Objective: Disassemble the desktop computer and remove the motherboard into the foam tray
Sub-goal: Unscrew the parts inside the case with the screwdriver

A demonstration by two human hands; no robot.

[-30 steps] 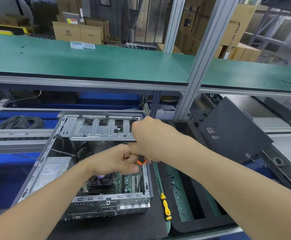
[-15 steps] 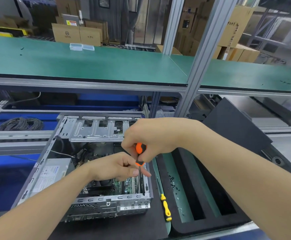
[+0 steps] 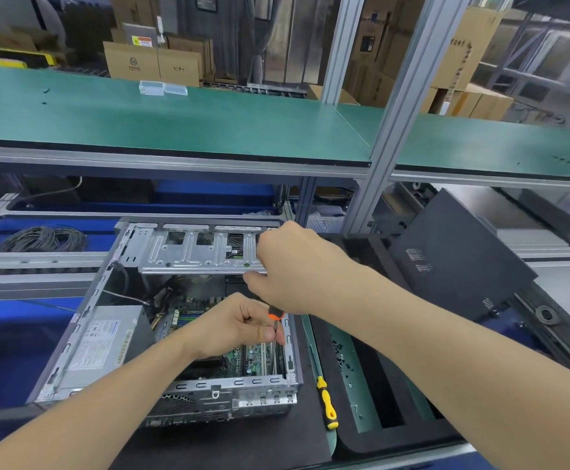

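A yellow-handled screwdriver (image 3: pixel 326 407) lies between the open computer case (image 3: pixel 208 393) and the black foam tray (image 3: pixel 378 444). The motherboard (image 3: pixel 253 359) sits inside the case; above it the left hand (image 3: pixel 232 329) pinches the shaft of an orange-handled screwdriver (image 3: pixel 275 314), and the right hand (image 3: pixel 297 273) grips its handle.

Your right hand (image 3: pixel 297 269) on top, fingers curled round screwdriver (image 3: pixel 275 314) handle. Your left hand (image 3: pixel 229 325) just below, thumb and fingers pinching its shaft. Both forearms reach forward, converging.
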